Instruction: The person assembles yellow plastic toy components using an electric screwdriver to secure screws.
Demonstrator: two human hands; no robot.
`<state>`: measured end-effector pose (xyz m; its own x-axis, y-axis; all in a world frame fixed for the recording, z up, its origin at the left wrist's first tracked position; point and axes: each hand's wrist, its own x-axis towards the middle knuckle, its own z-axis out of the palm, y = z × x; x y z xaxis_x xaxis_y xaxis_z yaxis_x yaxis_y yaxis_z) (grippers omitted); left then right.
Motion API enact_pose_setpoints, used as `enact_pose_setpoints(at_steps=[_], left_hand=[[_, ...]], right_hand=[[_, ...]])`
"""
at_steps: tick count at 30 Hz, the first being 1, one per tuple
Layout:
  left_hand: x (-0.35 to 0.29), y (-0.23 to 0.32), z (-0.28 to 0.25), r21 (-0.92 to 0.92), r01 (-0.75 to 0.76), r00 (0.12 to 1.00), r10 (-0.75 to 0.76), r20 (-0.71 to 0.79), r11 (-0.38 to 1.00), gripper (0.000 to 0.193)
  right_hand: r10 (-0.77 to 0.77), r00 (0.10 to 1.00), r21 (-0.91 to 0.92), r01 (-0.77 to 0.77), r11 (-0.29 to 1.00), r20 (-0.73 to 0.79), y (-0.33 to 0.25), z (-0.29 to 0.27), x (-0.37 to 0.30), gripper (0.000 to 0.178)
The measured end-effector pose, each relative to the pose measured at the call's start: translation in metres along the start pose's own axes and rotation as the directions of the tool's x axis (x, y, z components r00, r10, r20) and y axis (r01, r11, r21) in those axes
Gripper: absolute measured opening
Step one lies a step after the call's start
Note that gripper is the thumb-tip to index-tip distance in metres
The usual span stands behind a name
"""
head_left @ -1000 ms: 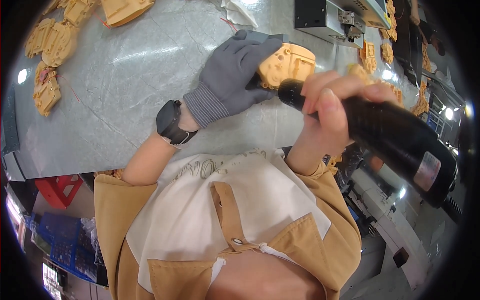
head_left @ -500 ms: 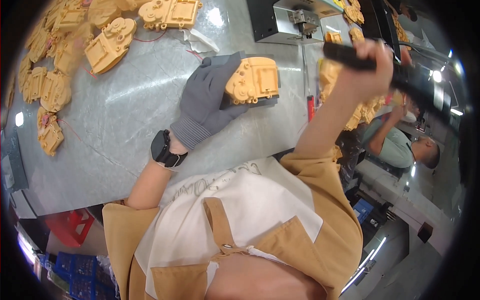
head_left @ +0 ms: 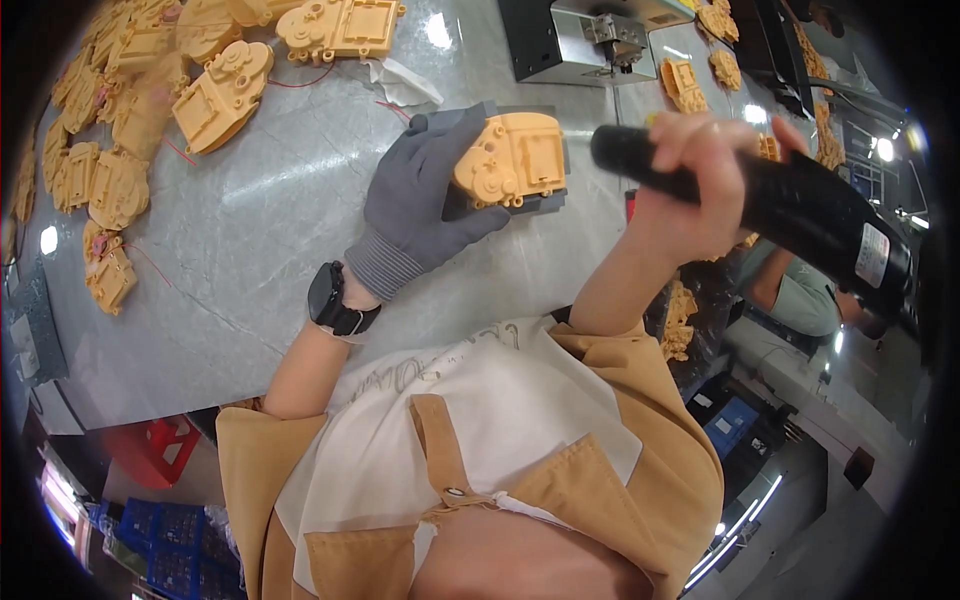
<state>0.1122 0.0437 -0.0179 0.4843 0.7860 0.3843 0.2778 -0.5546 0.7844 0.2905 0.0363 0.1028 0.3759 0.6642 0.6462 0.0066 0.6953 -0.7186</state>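
Observation:
My left hand (head_left: 415, 205), in a grey glove, grips a yellow-orange plastic housing (head_left: 530, 155) by its left side, thumb below and fingers above. The housing has a rectangular recess and round bosses, and sits on a dark grey fixture (head_left: 550, 203) on the table. My bare right hand (head_left: 705, 175) is wrapped round a thick black electric screwdriver (head_left: 800, 205), raised to the right of the housing. The tool's narrower end points left, apart from the housing; its bit cannot be made out.
Many similar housings (head_left: 120, 190) lie heaped at the far left of the grey table (head_left: 260, 240), some with thin red wires. A metal machine (head_left: 580, 40) stands at the back. More yellow-orange parts (head_left: 683, 85) lie at the right. Another person's sleeve (head_left: 805, 300) shows beyond.
My right hand has come left and slightly down with the screwdriver, nearer the housing, and more of the tool shows. The left hand and housing stay nearly in place.

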Motion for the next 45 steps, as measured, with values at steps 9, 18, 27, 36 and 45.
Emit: enact_pose_setpoints(at_steps=[9, 18, 27, 36, 45], left_hand=[[-0.004, 0.003, -0.001, -0.031, 0.073, 0.993, -0.07, 0.09, 0.997, 0.08], [0.004, -0.001, 0.002, -0.057, 0.039, 0.996, -0.035, 0.078, 0.998, 0.082], [-0.001, 0.004, -0.002, -0.052, 0.089, 0.995, -0.086, 0.055, 0.995, 0.087], [-0.005, 0.001, -0.001, -0.058, 0.059, 0.998, -0.058, 0.015, 0.997, 0.086], [-0.002, -0.002, -0.001, -0.039, 0.03, 1.0, -0.029, 0.003, 0.999, 0.085]], right_hand=[[-0.163, 0.957, -0.257, 0.1, 0.961, -0.24, 0.06, -0.053, 0.072, 0.047], [0.08, 0.977, -0.152, -0.111, 0.982, -0.199, 0.023, -0.031, 0.03, 0.049], [0.032, 0.999, 0.04, -0.032, 0.999, 0.012, 0.009, 0.023, -0.014, 0.046], [0.131, 0.991, 0.002, -0.131, 0.991, 0.003, 0.026, 0.03, -0.014, 0.05], [0.302, 0.946, -0.035, -0.3, 0.953, 0.115, 0.039, 0.03, -0.003, 0.05]])
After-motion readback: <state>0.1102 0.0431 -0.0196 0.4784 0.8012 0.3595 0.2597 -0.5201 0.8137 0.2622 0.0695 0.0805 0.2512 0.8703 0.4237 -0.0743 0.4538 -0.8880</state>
